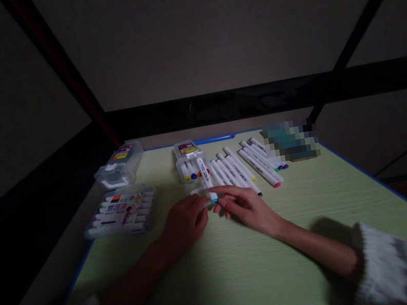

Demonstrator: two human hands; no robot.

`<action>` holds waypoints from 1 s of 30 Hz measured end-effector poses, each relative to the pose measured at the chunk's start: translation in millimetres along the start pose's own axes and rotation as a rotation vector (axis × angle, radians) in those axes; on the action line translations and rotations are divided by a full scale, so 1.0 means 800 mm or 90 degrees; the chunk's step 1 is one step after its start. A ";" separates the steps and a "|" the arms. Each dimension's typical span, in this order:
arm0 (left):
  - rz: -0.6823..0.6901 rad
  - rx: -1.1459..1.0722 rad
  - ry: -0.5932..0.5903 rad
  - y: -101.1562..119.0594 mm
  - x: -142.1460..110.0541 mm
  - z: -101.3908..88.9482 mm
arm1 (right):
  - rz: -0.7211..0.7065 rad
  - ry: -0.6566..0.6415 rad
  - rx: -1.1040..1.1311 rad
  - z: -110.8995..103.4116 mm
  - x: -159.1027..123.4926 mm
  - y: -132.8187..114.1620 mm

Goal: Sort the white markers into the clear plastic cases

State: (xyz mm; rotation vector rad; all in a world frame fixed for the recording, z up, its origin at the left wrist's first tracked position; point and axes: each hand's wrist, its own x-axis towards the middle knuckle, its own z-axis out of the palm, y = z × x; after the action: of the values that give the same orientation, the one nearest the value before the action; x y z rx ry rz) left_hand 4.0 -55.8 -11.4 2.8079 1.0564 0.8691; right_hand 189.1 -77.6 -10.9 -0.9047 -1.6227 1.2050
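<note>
In the middle of the table stands a clear plastic marker case (182, 170) with several markers inside, their yellow, blue, orange and red ends toward me. My left hand (186, 221) is closed at the case's near clear flap, its fingertips partly hidden. A white marker (205, 177) with a teal end is pinched by my right hand (247, 209), tilted up and leaning over the case's right front. Just right of the case, several loose white markers (230, 171) lie side by side, and a pink-ended marker (260, 168) lies among more beyond them.
On the left sits a filled marker case (120, 213) with a printed label. Behind it stands another clear case (122, 166). A blurred-out flat object (291, 141) lies at the back right. The light green table (248, 280) has blue edges; a wall rises behind.
</note>
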 end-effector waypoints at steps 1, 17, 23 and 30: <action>0.004 0.001 0.003 0.000 0.000 0.000 | -0.001 -0.001 -0.007 0.000 0.000 0.000; -0.009 0.006 -0.004 0.002 0.001 -0.001 | -0.086 -0.003 -0.178 -0.002 -0.002 -0.003; -0.002 0.001 0.000 0.002 0.001 -0.001 | -0.098 0.001 -0.193 -0.001 -0.001 -0.006; -0.012 -0.002 -0.008 0.002 0.001 -0.001 | -0.074 0.013 -0.188 0.000 -0.001 -0.007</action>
State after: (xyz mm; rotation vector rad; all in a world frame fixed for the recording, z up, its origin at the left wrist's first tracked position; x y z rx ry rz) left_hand 4.9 -56.9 -9.8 2.7928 1.0767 0.8504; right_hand 188.9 -80.2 -5.9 -0.9856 -1.8406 0.8874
